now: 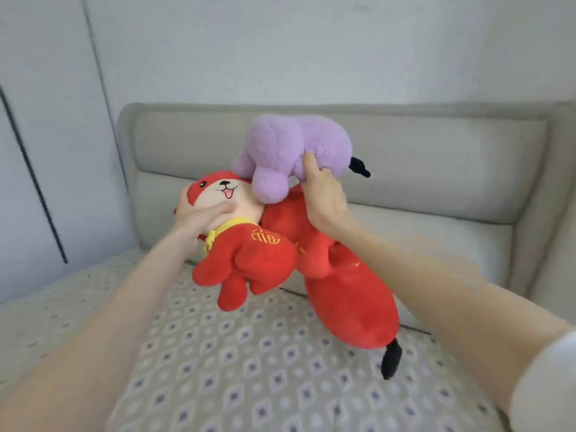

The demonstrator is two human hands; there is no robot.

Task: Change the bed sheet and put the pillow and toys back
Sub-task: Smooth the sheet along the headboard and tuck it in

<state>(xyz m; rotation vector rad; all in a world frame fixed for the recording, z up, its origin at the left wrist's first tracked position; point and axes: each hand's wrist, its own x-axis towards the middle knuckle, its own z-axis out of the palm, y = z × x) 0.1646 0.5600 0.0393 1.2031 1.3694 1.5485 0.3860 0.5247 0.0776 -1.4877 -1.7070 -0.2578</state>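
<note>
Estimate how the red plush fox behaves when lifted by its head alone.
Probably floppy: the left hand grips the red plush fox at the head and its legs dangle. Likely light: one hand seems to carry it. Fingers dent its cheek, so soft, hardly slippery.

a plain pale wall [311, 42] fills the top of the frame, evenly lit by soft, cool light. on the left stand flat blue-grey panels [46, 120], split by a thin seam [99, 73] leaning from the upper left and by a thicker dark line [34, 176] lower down at the left edge. across the middle runs a grey fabric headboard [187, 141], padded, with rounded corners and a raised rim; a horizontal seam parts its upper band from a lower one. its right side [561, 182] curves forward at the right edge of the frame.
</note>
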